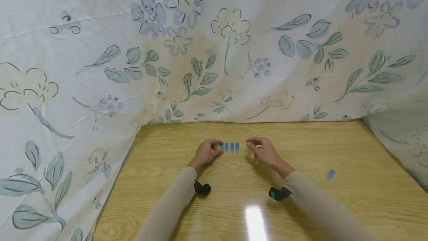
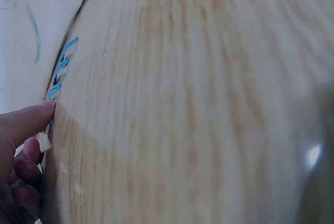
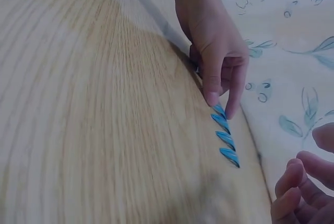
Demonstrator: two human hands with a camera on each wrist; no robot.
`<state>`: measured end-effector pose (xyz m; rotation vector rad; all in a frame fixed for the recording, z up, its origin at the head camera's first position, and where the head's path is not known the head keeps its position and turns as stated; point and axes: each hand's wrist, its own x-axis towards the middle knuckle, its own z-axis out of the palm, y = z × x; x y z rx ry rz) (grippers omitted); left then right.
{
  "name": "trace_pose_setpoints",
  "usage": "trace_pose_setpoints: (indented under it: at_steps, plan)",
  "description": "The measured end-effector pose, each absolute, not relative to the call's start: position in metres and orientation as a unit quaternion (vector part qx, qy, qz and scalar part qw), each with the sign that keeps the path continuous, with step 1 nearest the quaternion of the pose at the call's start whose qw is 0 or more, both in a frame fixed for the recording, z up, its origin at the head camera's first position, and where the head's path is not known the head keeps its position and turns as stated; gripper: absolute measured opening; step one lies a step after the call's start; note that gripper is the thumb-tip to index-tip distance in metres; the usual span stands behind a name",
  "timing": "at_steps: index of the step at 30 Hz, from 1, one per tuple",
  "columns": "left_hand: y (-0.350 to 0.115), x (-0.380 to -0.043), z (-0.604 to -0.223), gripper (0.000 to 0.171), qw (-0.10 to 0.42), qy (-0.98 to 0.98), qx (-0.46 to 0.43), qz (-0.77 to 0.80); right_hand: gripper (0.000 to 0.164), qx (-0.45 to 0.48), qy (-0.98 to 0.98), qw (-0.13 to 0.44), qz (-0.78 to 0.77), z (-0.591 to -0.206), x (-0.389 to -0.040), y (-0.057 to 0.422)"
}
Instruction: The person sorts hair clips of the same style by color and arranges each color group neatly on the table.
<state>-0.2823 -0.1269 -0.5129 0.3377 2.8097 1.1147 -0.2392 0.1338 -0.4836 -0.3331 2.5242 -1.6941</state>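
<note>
Several small, glossy blue tapered pieces lie side by side in a short row toward the back of the wooden table. My left hand pinches the leftmost blue piece, with thumb and index finger at its two ends. In the right wrist view the left hand reaches down to the far end of the row. Just right of the row is my right hand, its fingers loosely bent and holding nothing. Those bent fingers also show in the right wrist view, where the right hand is partly cut off.
On the table's right side lie another blue piece, a small green ring-like piece and a second green piece partly behind the right sleeve. A floral cloth hangs along the back and sides.
</note>
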Motion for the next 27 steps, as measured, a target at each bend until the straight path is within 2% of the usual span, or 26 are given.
trace_pose_setpoints:
  at_steps: [13, 27]
  plan:
    - [-0.127, -0.281, -0.509, 0.032, 0.047, 0.918, 0.118, 0.375, 0.036, -0.15, 0.834, 0.025, -0.53, -0.472, -0.221, 0.167]
    - [-0.127, -0.282, -0.51, 0.032, 0.056, 0.921, 0.106, 0.371, 0.038, -0.119, 0.847, 0.032, -0.516, -0.478, -0.205, 0.208]
